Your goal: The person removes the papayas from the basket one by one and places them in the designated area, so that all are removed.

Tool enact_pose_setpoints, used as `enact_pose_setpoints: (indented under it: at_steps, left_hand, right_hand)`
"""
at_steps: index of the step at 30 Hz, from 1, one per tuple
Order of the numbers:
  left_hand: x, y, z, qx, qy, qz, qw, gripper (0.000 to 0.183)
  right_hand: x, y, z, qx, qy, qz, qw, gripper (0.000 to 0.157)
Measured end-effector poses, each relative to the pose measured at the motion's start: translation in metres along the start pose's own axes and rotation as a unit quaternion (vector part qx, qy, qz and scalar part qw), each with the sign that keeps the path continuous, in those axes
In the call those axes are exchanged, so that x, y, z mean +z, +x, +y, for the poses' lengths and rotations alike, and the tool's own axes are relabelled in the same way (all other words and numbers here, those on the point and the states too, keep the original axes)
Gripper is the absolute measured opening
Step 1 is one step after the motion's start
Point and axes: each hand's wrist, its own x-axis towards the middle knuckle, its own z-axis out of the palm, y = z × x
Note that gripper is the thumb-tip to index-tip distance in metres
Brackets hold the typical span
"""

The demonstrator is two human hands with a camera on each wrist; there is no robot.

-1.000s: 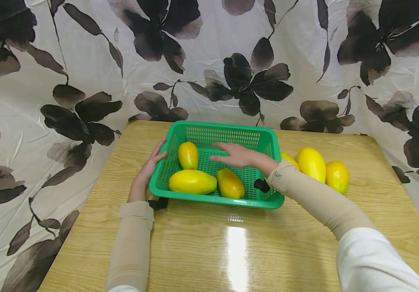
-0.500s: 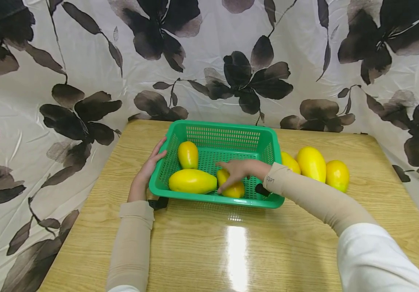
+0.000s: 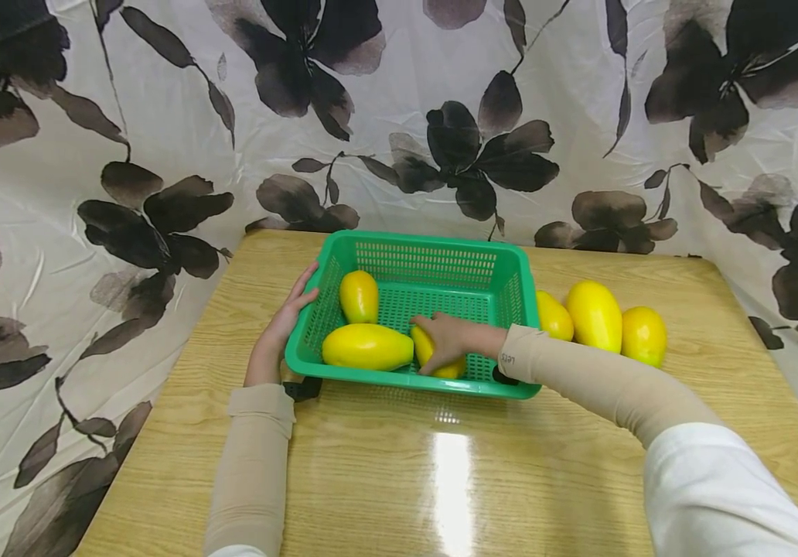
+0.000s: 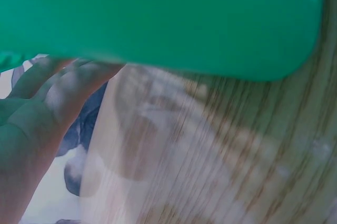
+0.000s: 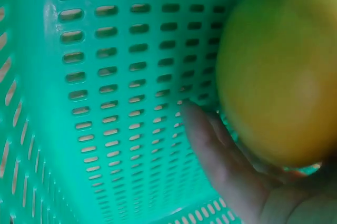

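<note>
A green plastic basket (image 3: 434,391) stands on the wooden table. Inside, my right hand (image 3: 444,339) holds a yellow mango (image 3: 453,368) from above, thumb on its near side and fingers on the far side. In the right wrist view this mango (image 5: 281,71) looks greenish-orange, with fingers (image 5: 210,150) beside it. My left hand (image 3: 281,325) rests against the basket's left side, fingers straight along the rim. The left wrist view shows its fingertips hidden behind the green rim. Also in the basket lie a long yellow mango (image 3: 367,346) and a smaller upright one (image 3: 359,296).
To the right of the basket, three more yellow mangoes lie on the table (image 3: 399,480): one partly behind the basket's edge (image 3: 554,316), a big one (image 3: 594,313) and a rounder one (image 3: 644,336). Behind the table hangs a floral cloth (image 3: 385,85).
My right hand has come down from above the basket's middle, toward the near side, and taken hold of the mango there. The left hand and the basket have stayed in place.
</note>
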Motion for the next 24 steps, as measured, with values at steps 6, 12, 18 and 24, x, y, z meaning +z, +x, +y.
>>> enact_pose_setpoints:
  at_steps: [6, 12, 18, 24]
  left_hand:
    - [0.004, -0.004, 0.005, 0.000, 0.000, 0.000, 1.0000, 0.055]
    - [-0.004, 0.004, -0.006, 0.002, 0.003, 0.001, 1.0000, 0.054]
    - [-0.009, 0.008, -0.015, 0.007, 0.014, 0.002, 0.9999, 0.053]
    - [-0.008, 0.006, -0.013, 0.007, 0.010, -0.002, 0.9999, 0.053]
  right_hand:
    - [0.004, 0.008, 0.001, 0.004, 0.014, 0.033, 0.999, 0.096]
    - [0.001, 0.010, -0.003, -0.007, 0.004, 0.037, 0.999, 0.086]
    - [0.001, 0.012, -0.004, -0.006, -0.004, 0.046, 0.999, 0.083]
    - [-0.012, 0.011, -0.006, 0.008, -0.002, 0.066, 0.998, 0.084]
